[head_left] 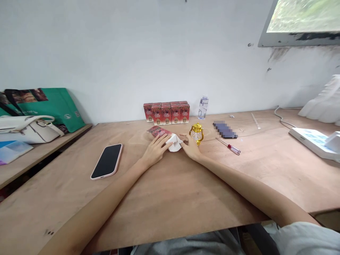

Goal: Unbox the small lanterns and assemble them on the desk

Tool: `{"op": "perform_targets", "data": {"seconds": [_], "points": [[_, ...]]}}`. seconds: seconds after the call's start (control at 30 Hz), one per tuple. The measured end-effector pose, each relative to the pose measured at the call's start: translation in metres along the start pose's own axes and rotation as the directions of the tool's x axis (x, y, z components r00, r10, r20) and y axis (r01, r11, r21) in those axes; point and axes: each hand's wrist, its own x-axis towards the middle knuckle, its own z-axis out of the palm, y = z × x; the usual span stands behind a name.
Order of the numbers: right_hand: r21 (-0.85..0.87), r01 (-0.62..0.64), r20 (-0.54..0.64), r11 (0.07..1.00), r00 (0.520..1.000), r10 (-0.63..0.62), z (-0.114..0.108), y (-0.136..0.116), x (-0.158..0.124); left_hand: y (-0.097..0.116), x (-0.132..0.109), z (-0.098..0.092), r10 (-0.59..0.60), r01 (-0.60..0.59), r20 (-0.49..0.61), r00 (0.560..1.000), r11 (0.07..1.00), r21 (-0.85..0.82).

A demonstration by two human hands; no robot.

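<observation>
A small red printed carton [162, 132] lies on the table with its white end flaps opened toward me. My left hand [155, 150] rests over the carton, fingers across its side, holding it down. At the flaps, my right hand [191, 146] is closed, thumb and fingers pinching the white card edge. Just behind my right hand stands a small gold lantern [196, 133] with a clear body; the hand partly hides it. The inside of the carton cannot be seen.
Several red cartons [166, 114] stand in rows by the wall, beside a water bottle [203, 107]. A phone [107, 161] lies at left. On the right are a screwdriver [230, 146], a dark blurred item [225, 129] and a white device [313, 141]. Bags [29, 129] sit far left.
</observation>
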Motion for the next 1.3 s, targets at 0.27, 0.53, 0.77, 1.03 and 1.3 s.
{"op": "perform_targets", "data": {"seconds": [0.27,0.53,0.77,1.03,1.3], "points": [[-0.062,0.213,0.287,0.975,0.940,-0.187,-0.002,-0.003,-0.005,0.005,-0.001,-0.002,-0.227,0.215,-0.058,0.972,0.963,-0.162],[-0.343,0.380,0.376,0.859,0.893,-0.245,-0.003,-0.018,-0.013,0.000,-0.003,0.006,-0.210,0.194,-0.040,0.977,0.951,-0.242],[-0.640,0.355,0.242,0.681,0.935,-0.260,0.003,-0.025,-0.020,0.000,-0.004,0.007,-0.070,0.056,-0.033,0.997,0.946,-0.320],[-0.751,0.373,0.202,0.545,0.915,-0.348,0.004,-0.028,-0.022,0.002,-0.002,0.009,-0.028,0.008,-0.051,0.998,0.934,-0.358],[-0.639,0.467,0.236,0.611,0.875,-0.422,0.008,-0.023,-0.019,0.001,-0.004,0.009,-0.110,0.086,-0.052,0.993,0.934,-0.346]]}}
